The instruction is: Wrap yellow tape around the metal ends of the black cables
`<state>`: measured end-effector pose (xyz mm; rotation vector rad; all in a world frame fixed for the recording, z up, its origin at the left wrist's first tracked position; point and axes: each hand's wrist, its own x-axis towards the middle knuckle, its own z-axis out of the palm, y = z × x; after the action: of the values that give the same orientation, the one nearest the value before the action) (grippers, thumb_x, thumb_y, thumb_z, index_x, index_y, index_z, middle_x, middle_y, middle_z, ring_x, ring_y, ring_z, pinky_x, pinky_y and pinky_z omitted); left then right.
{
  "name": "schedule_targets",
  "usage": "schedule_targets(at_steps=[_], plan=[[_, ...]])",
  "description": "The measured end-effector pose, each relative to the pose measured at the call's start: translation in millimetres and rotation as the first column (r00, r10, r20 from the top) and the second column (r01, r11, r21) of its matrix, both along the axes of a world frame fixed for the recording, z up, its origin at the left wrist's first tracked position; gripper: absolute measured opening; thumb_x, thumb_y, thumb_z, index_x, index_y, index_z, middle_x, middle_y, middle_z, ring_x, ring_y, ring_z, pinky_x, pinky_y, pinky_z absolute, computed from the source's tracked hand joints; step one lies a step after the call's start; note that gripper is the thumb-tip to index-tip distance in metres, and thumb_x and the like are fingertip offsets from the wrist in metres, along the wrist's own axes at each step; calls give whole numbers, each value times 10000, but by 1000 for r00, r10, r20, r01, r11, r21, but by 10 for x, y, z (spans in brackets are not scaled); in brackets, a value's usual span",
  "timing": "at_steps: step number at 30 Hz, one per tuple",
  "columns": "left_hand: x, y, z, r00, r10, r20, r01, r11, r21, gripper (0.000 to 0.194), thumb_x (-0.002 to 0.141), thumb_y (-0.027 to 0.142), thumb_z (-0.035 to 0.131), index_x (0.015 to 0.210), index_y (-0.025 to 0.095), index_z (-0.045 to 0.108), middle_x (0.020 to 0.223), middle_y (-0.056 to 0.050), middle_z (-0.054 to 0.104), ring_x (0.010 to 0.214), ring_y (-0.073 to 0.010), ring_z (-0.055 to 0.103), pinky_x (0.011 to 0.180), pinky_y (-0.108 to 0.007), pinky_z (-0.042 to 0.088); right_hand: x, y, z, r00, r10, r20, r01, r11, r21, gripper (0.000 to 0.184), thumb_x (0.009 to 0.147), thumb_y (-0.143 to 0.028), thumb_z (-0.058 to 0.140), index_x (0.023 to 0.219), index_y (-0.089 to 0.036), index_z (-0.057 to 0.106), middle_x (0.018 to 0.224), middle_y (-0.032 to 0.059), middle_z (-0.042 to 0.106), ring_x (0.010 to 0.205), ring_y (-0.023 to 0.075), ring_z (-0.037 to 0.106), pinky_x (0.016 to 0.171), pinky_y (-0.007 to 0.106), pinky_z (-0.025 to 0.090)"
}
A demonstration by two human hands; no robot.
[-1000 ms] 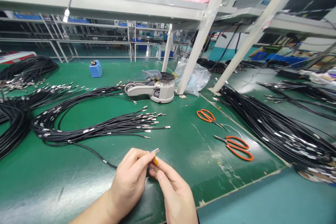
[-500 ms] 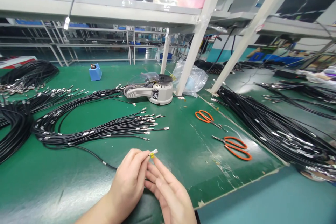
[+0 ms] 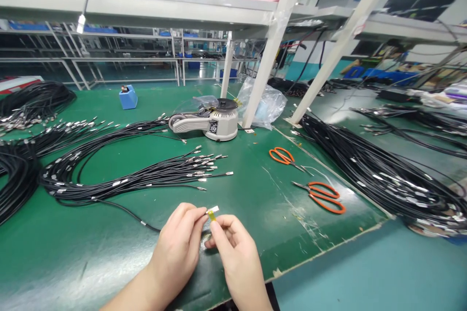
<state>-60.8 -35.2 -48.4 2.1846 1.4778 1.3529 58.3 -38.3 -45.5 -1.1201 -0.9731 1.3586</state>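
Observation:
My left hand (image 3: 178, 248) pinches a black cable (image 3: 126, 215) close to its end, where a small white-and-silver tip (image 3: 213, 209) pokes out past the fingertips. A short strip of yellow tape (image 3: 211, 215) hangs from that tip. Its lower end is pinched between the thumb and fingers of my right hand (image 3: 233, 248). The cable runs back to the left into a looped bundle of black cables (image 3: 127, 182) on the green table. Part of the cable is hidden inside my left hand.
A grey round tape dispenser (image 3: 219, 126) stands beyond the bundle, left of a white post (image 3: 270, 53). Two orange-handled scissors (image 3: 282, 155) lie to the right. More black cables (image 3: 365, 170) lie along the right side. A blue block-shaped holder (image 3: 128, 98) sits at the back.
My right hand has turned and its fingers have closed on the yellow tape, which now stretches down from the tip. My left hand keeps its pinch. The view has shifted slightly.

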Motion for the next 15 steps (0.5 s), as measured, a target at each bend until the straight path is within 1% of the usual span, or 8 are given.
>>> schedule_targets(at_steps=[2,4,6,9,12,14,15], plan=[[-2,-5,29,999,-4,32,7,997,-78,148,914,140,432,942,167,574,809,-38,595,751,-135,579,684,-252,473,15,-4,-57,999,8,31,-9,1000,30,225,786,-397,650,795,-173,629,710,1,632,619,134,588,619,235,506],[-9,-9,65,998,3,58,8,981,-193,158,917,174,429,875,179,581,783,-24,589,732,-135,577,672,-256,461,34,4,-109,997,23,70,-27,998,61,228,804,-399,628,806,-171,630,743,20,650,657,149,604,639,247,507],[-21,-10,101,996,14,83,12,952,-307,197,919,224,429,807,189,587,753,-14,584,711,-140,570,662,-263,447,46,15,-143,994,28,101,-37,995,87,231,814,-398,616,803,-167,631,748,28,657,671,156,610,643,251,506],[-38,-5,143,989,37,146,31,899,-436,240,906,287,443,746,198,599,722,-7,582,696,-151,558,649,-266,430,47,25,-155,992,18,124,-31,994,109,234,812,-395,618,783,-163,634,705,24,642,669,162,609,635,254,503],[-44,7,175,958,94,271,77,825,-559,250,877,347,469,724,196,598,634,13,537,563,-131,497,503,-230,373,40,31,-149,990,21,139,-37,993,112,228,810,-387,619,779,-162,638,685,24,632,673,170,609,638,266,501],[-39,19,201,927,146,346,119,760,-639,259,850,387,491,714,188,587,548,41,466,451,-102,398,412,-209,290,35,40,-146,989,21,146,-38,993,113,219,810,-379,618,781,-164,642,683,23,637,675,170,610,639,270,499],[-35,26,216,912,170,374,139,729,-670,269,833,405,504,705,182,579,514,55,430,421,-90,356,395,-202,263,33,45,-143,989,19,146,-36,993,114,214,808,-375,620,781,-164,643,685,24,642,674,170,613,638,271,498]])
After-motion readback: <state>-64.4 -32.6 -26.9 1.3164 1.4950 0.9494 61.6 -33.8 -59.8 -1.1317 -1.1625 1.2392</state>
